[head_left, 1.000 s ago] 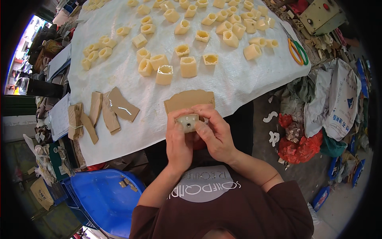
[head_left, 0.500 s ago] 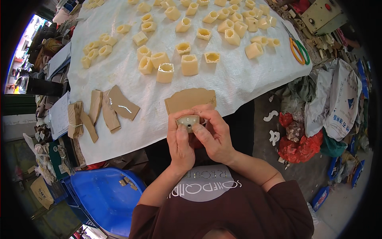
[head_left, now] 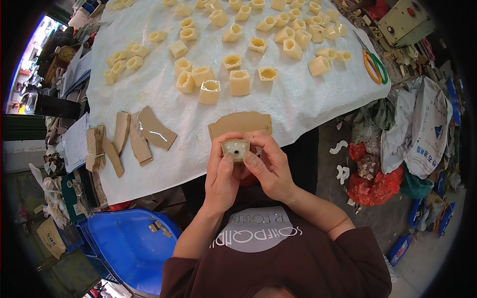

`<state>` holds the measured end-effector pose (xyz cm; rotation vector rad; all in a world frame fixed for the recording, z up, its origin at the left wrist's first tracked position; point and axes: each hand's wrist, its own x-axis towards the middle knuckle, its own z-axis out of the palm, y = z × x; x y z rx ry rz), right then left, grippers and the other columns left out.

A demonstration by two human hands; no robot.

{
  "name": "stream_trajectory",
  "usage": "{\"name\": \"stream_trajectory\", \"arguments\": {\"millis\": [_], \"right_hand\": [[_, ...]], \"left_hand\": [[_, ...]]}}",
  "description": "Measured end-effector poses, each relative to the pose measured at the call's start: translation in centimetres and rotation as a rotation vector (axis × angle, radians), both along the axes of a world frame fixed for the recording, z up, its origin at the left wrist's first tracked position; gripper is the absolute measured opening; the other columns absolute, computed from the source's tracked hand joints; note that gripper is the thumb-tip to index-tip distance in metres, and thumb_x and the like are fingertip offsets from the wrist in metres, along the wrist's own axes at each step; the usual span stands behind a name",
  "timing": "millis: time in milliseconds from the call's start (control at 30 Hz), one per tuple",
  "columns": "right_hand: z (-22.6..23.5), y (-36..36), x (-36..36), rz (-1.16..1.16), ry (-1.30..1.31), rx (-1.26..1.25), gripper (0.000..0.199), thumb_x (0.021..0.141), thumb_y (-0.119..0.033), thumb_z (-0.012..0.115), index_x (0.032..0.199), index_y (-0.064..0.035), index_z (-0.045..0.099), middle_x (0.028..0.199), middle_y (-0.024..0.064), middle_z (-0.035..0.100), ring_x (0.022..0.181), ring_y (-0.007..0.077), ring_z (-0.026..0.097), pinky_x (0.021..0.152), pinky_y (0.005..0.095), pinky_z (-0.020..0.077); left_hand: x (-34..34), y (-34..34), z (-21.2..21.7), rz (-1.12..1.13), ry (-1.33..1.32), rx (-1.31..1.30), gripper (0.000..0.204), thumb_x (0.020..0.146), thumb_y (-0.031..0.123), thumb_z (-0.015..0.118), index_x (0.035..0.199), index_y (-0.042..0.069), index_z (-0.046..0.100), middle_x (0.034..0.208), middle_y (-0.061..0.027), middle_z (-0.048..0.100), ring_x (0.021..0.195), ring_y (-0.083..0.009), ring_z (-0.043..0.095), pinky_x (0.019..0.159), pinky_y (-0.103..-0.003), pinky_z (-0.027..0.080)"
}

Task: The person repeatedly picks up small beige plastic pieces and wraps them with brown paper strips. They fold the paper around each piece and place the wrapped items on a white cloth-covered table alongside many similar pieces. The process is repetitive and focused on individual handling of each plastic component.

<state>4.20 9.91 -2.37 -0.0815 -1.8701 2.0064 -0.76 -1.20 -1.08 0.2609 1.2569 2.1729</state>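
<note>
A small greyish block with a dark hole and pale round bumps on its face is held between both hands, near the front edge of the white-covered table. My left hand pinches its left side, thumb low and fingers behind. The right hand closes on the other side, its thumb by the block's lower right corner. Just beyond my fingers lies a brown cardboard piece with a scalloped far edge. Farther back, several hollow cream-coloured blocks stand or lie on the white sheet.
Cut brown cardboard strips lie at the table's left. Scissors with orange and green handles rest at the right edge. A blue plastic tub stands on the floor at lower left; red bags and white sacks sit at right.
The block has tilted slightly, so more of its holed face and lower part shows. Both hands keep their hold. The table scene has shifted a little to the right in the picture.
</note>
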Motion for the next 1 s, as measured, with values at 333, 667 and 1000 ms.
{"name": "stream_trajectory", "arguments": {"millis": [333, 667, 1000], "right_hand": [[3.1, 3.3, -0.4, 0.366, -0.192, -0.315, 0.019, 0.091, -0.018, 0.047, 0.095, -0.0023, 0.057, 0.113, 0.013, 0.047, 0.094, 0.0147, 0.05, 0.08, 0.0278, 0.0412], [1.0, 5.0, -2.2, 0.785, -0.107, -0.41, 0.018, 0.088, -0.019, 0.052, 0.076, -0.0053, 0.056, 0.114, 0.0183, 0.05, 0.098, 0.0206, 0.052, 0.084, 0.0328, 0.041], [1.9, 4.0, -1.1, 0.581, -0.213, -0.38, 0.016, 0.09, -0.016, 0.048, 0.084, -0.0033, 0.055, 0.118, 0.0148, 0.048, 0.1, 0.0193, 0.051, 0.086, 0.0317, 0.0412]], "left_hand": [[-1.5, -1.5, 0.6, -0.502, -0.028, 0.026, 0.034, 0.079, 0.021, 0.047, 0.107, 0.003, 0.037, 0.096, -0.0095, 0.051, 0.075, -0.0109, 0.048, 0.062, -0.022, 0.039], [-0.7, 0.3, 2.2, -0.4, -0.019, -0.082, 0.058, 0.074, 0.033, 0.054, 0.113, -0.005, 0.037, 0.078, -0.0176, 0.056, 0.062, -0.0189, 0.055, 0.047, -0.022, 0.04], [-2.0, -0.6, 1.7, -0.502, -0.205, -0.057, 0.044, 0.081, 0.023, 0.047, 0.116, -0.003, 0.04, 0.086, -0.0112, 0.055, 0.071, -0.0142, 0.055, 0.053, -0.02, 0.042]]}}
